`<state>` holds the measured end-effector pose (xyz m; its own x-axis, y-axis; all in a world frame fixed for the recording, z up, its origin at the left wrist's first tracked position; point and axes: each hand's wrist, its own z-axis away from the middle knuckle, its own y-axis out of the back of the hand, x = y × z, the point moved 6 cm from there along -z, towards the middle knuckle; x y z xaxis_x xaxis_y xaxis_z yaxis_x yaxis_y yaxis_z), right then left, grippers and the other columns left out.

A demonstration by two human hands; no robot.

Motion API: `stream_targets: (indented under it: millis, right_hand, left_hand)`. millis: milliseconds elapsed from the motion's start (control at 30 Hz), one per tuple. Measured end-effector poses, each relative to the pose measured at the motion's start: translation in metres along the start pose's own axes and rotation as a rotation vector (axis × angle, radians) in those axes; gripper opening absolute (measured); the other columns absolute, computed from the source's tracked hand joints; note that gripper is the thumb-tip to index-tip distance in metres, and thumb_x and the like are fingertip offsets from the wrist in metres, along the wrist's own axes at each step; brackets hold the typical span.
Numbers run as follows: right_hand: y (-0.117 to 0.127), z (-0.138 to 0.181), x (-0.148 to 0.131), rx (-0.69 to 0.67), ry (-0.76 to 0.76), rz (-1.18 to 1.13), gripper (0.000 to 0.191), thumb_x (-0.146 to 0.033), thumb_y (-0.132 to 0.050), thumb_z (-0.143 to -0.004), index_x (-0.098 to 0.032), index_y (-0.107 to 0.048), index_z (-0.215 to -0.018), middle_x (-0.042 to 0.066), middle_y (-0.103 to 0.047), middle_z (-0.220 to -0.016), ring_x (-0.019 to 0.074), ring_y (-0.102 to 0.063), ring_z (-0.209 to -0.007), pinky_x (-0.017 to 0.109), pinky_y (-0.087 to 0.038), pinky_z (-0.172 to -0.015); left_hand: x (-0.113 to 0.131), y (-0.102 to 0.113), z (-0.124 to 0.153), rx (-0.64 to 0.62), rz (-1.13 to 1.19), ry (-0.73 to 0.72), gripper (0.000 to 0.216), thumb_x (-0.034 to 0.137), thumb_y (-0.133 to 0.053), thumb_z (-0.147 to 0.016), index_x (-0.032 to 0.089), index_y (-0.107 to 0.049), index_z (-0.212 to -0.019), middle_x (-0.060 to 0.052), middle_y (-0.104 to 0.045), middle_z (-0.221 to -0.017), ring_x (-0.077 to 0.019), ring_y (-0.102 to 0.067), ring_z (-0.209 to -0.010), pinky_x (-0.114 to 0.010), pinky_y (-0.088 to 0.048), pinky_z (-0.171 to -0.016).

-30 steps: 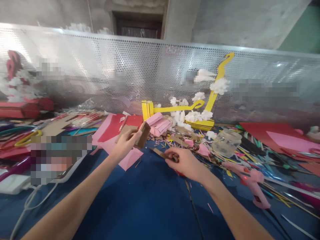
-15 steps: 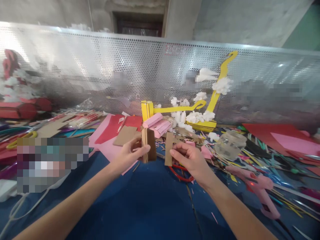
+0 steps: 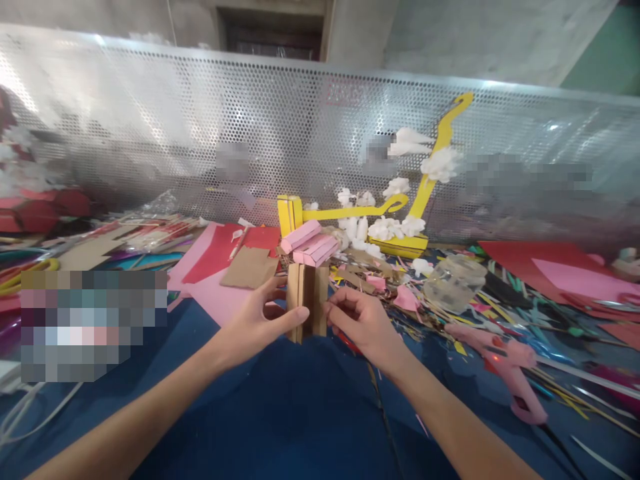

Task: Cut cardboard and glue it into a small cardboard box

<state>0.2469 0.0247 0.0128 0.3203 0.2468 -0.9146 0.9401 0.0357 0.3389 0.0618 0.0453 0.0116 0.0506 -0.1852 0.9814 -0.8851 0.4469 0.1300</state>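
My left hand (image 3: 257, 323) grips a small brown cardboard box piece (image 3: 302, 300) by its left side, thumb in front and fingers behind, and holds it upright above the blue table (image 3: 300, 413). My right hand (image 3: 363, 323) pinches a brown cardboard strip (image 3: 321, 300) and presses it against the right side of that box piece. Both hands meet at the middle of the view.
A perforated metal screen (image 3: 200, 147) runs along the back. In front of it stand a yellow paper model with white cotton tufts (image 3: 395, 220) and pink paper blocks (image 3: 307, 243). A pink glue gun (image 3: 505, 363) lies at the right, a clear jar (image 3: 453, 283) beyond, paper scraps all around.
My right hand lifted a cardboard strip off the table and brought it left against the box piece. My left hand turned the box piece upright and moved it toward the centre.
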Motion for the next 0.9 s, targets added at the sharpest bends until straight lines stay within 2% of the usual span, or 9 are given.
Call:
stream_targets:
  millis: [267,567,700,900]
  right_hand:
    - [-0.0018,-0.0012,-0.0036,-0.008,-0.003,0.033,0.020,-0.037,-0.063,-0.089,-0.020,-0.060,-0.078,-0.001,-0.062,-0.065,0.0129,-0.055,-0.055,0.025,-0.040,-0.052]
    - [-0.0040,-0.0010,-0.0018,0.015,-0.001,0.040,0.022,-0.039,-0.063,-0.090,-0.021,-0.059,-0.078,-0.002,-0.060,-0.063,0.0132,-0.055,-0.054,0.025,-0.039,-0.051]
    - [-0.0058,0.0012,-0.0058,0.033,0.012,0.025,0.024,-0.040,-0.061,-0.090,-0.020,-0.058,-0.077,-0.003,-0.055,-0.058,0.0119,-0.049,-0.050,0.025,-0.036,-0.049]
    - [-0.0078,0.0020,-0.0063,0.063,0.053,0.024,0.025,-0.041,-0.061,-0.091,-0.020,-0.059,-0.078,-0.003,-0.055,-0.059,0.0128,-0.050,-0.053,0.026,-0.038,-0.052]
  left_hand:
    - [0.0045,-0.0006,0.0023,-0.019,-0.013,-0.004,0.066,0.047,-0.073,-0.088,0.021,-0.050,-0.144,-0.015,-0.068,-0.127,-0.0309,-0.073,-0.102,-0.041,-0.061,-0.080]
    - [0.0026,-0.0017,0.0032,-0.039,-0.032,-0.005,0.063,0.048,-0.072,-0.089,0.023,-0.049,-0.142,-0.012,-0.068,-0.122,-0.0282,-0.073,-0.100,-0.041,-0.061,-0.083]
    - [0.0013,-0.0002,0.0023,-0.030,-0.045,-0.006,0.064,0.048,-0.072,-0.089,0.022,-0.049,-0.143,-0.013,-0.068,-0.123,-0.0292,-0.073,-0.101,-0.041,-0.061,-0.081]
    - [0.0007,0.0007,0.0016,-0.020,-0.065,0.004,0.066,0.050,-0.072,-0.089,0.020,-0.048,-0.143,-0.014,-0.069,-0.120,-0.0307,-0.073,-0.102,-0.042,-0.062,-0.080]
